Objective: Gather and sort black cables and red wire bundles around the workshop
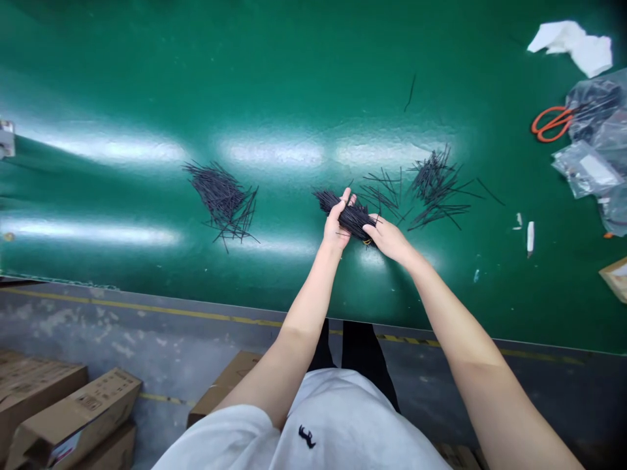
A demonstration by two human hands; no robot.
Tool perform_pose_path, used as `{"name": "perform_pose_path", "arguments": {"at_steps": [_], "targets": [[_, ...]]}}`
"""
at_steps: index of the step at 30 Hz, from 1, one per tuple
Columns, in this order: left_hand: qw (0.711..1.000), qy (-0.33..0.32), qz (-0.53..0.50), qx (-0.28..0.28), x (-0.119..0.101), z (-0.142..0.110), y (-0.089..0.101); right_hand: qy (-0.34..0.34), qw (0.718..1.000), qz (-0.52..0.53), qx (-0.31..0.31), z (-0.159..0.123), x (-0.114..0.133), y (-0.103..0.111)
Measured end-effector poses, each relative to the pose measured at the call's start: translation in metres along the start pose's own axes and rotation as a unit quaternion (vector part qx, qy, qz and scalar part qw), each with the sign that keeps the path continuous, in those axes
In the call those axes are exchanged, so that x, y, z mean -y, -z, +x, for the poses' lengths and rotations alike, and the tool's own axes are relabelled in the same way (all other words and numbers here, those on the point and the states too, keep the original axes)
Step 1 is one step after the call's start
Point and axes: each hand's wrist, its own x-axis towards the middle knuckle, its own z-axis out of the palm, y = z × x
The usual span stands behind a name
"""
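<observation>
A thick bundle of thin black strips [353,217], perhaps cable ties or cut wires, lies across both of my hands above the green table. My left hand [337,220] wraps round its middle, thumb and fingertips showing over the top. At the bundle's lower right end, my right hand [388,238] grips with the thumb on top; its other fingers are mostly hidden. A small yellow band [367,242] shows by that end. Left of my hands is a loose pile of black strips [218,192]. A looser, scattered pile [434,179] sits to the right.
Orange-handled scissors [552,124] rest against clear plastic bags [595,130] at the right. White paper [573,44] lies behind them, and a white pen-like object [530,239] nearer. One stray strip [410,93] lies farther back. Cardboard boxes [81,418] stand on the floor beyond the table's front edge.
</observation>
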Motion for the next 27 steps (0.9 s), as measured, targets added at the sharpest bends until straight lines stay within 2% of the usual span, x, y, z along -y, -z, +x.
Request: {"name": "perform_pose_path", "arguments": {"at_steps": [3,9,12,14,16,17,19,21,22,25,27], "targets": [[1.000,0.019,-0.012,-0.002,0.000,-0.006,0.002,0.019,0.999,-0.042,-0.018,0.000,-0.001,-0.009],[0.993,0.053,0.071,0.075,-0.001,-0.021,0.011,-0.005,0.984,-0.143,0.105,0.004,0.011,-0.013],[0.990,0.045,0.123,0.054,0.002,-0.021,0.014,-0.026,0.977,-0.174,0.119,0.009,0.021,-0.014],[0.991,0.018,0.127,0.019,0.005,-0.018,0.015,-0.043,0.979,-0.175,0.099,0.009,0.024,-0.015],[0.994,-0.009,0.106,-0.019,0.006,-0.014,0.015,-0.042,0.989,-0.129,0.067,0.003,0.022,-0.017],[0.995,-0.020,0.090,-0.036,0.005,-0.012,0.015,-0.037,0.995,-0.087,0.036,-0.002,0.019,-0.018],[0.996,-0.042,0.060,-0.057,0.001,-0.009,0.015,-0.030,0.997,0.000,-0.065,-0.016,0.011,-0.023],[0.995,-0.069,0.044,-0.050,-0.004,-0.008,0.014,-0.028,0.987,0.050,-0.151,-0.031,0.005,-0.031],[0.995,-0.079,0.041,-0.039,-0.007,-0.009,0.013,-0.025,0.983,0.056,-0.170,-0.036,0.004,-0.035],[0.995,-0.081,0.049,-0.016,-0.014,-0.012,0.010,-0.017,0.985,0.052,-0.165,-0.041,0.009,-0.047],[0.995,-0.075,0.059,-0.020,-0.017,-0.015,0.008,-0.018,0.985,0.041,-0.168,-0.037,0.016,-0.051]]}}
